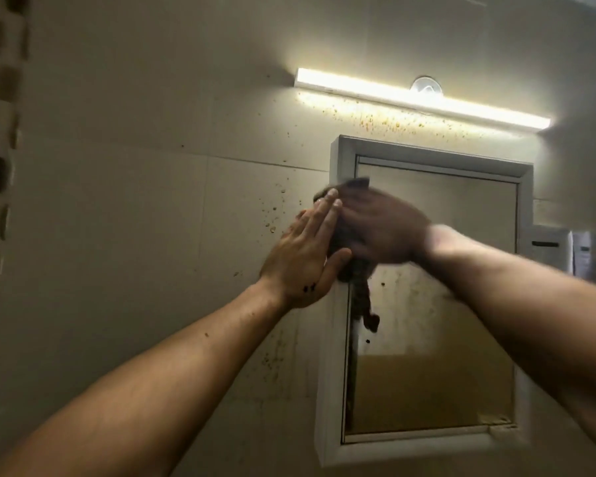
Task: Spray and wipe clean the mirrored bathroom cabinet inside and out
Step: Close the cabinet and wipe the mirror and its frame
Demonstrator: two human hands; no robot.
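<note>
The mirrored cabinet (427, 445) hangs on the wall at the right, with a white frame and a smeared, spotted mirror door. A dark cloth (367, 304) is pressed between both my hands against the cabinet's upper left edge, and a strip of it hangs down over the mirror. My left hand (307, 256) lies flat with its fingers straight against the cloth's left side. My right hand (382, 228) is blurred and covers the cloth from the right. No spray bottle is in view.
A lit white tube light (420, 98) is fixed above the cabinet. Brown specks dot the tiled wall (152, 218) under the light and left of the cabinet. White boxes or papers (578, 253) sit on the wall to the cabinet's right.
</note>
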